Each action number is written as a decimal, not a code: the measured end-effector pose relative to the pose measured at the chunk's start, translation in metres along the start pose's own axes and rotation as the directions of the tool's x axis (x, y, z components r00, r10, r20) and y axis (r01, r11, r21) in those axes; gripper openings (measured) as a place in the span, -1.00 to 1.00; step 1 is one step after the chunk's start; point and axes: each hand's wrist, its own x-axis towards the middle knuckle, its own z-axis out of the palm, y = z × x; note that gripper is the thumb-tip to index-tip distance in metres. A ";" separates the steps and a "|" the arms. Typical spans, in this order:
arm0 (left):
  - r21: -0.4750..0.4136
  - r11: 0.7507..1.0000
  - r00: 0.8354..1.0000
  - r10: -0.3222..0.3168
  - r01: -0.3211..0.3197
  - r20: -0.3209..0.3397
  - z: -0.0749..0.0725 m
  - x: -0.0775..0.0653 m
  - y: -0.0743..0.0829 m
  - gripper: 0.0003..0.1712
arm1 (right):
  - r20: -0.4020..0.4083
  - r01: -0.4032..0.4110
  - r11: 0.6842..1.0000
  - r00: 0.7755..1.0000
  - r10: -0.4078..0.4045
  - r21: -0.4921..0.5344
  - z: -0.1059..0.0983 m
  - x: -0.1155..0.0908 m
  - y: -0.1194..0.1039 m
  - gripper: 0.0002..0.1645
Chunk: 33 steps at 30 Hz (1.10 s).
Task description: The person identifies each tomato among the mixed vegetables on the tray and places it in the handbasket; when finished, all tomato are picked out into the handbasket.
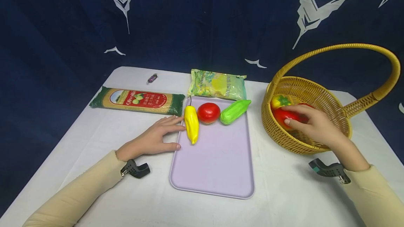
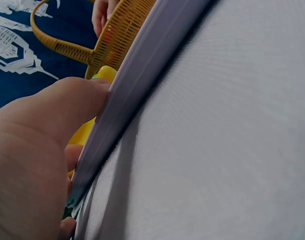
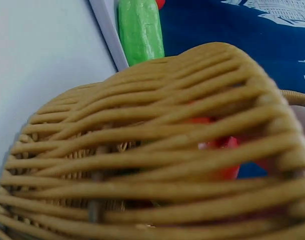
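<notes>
My right hand (image 1: 312,123) reaches into the wicker basket (image 1: 293,143) and grips a shiny red rounded fruit or vegetable (image 1: 284,117) between thumb and fingers. Beside it lies a yellow one with a green top (image 1: 278,101). Through the weave in the right wrist view, the red piece (image 3: 227,155) shows only in part. My left hand (image 1: 154,137) rests at the left edge of the lilac tray (image 1: 221,164), fingers extended, fingertips by a yellow pepper (image 1: 191,124). In the left wrist view the thumb touches the tray rim (image 2: 127,85).
At the tray's far end lie a red tomato (image 1: 208,112) and a green ridged vegetable (image 1: 234,112). Behind them is a pale green packet (image 1: 217,85). A spaghetti pack (image 1: 139,101) lies to the left, with a small dark wrapped item (image 1: 152,78) beyond. The basket's tall handle (image 1: 341,46) arches up.
</notes>
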 end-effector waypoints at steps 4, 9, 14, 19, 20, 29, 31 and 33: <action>0.000 1.000 1.000 0.001 -0.001 -0.002 0.000 0.000 0.000 -0.30 | -0.009 0.016 1.000 1.000 -0.016 -0.002 0.003 0.006 0.001 -0.44; 0.003 1.000 1.000 0.004 -0.004 -0.002 0.000 -0.001 -0.001 -0.30 | -0.020 0.038 0.999 0.999 -0.038 -0.012 0.005 0.012 0.001 -0.44; 0.001 1.000 1.000 0.005 -0.005 -0.002 0.000 0.000 -0.001 -0.30 | -0.025 0.047 0.999 0.999 -0.048 -0.018 0.006 0.016 0.001 -0.43; 0.003 1.000 1.000 0.002 -0.002 0.002 0.000 0.000 -0.001 -0.30 | -0.007 0.043 0.999 0.999 -0.043 -0.002 0.007 0.017 0.001 -0.38; 0.004 1.000 1.000 0.000 0.000 0.003 0.000 0.000 -0.001 -0.30 | -0.004 0.044 0.999 0.999 -0.044 -0.006 0.007 0.017 0.001 -0.36; 0.014 1.000 1.000 -0.006 0.006 0.002 -0.001 0.000 -0.001 -0.30 | -0.001 0.084 0.996 0.996 -0.084 -0.021 0.012 0.016 0.005 -0.33; 0.013 1.000 1.000 -0.007 0.007 0.004 0.000 0.000 -0.001 -0.30 | -0.013 0.105 0.994 0.994 -0.105 -0.026 0.014 0.015 0.006 -0.33; 0.009 1.000 1.000 -0.007 0.007 0.005 0.000 0.000 -0.001 -0.30 | -0.023 0.122 0.992 0.992 -0.122 -0.027 0.015 0.015 0.008 -0.33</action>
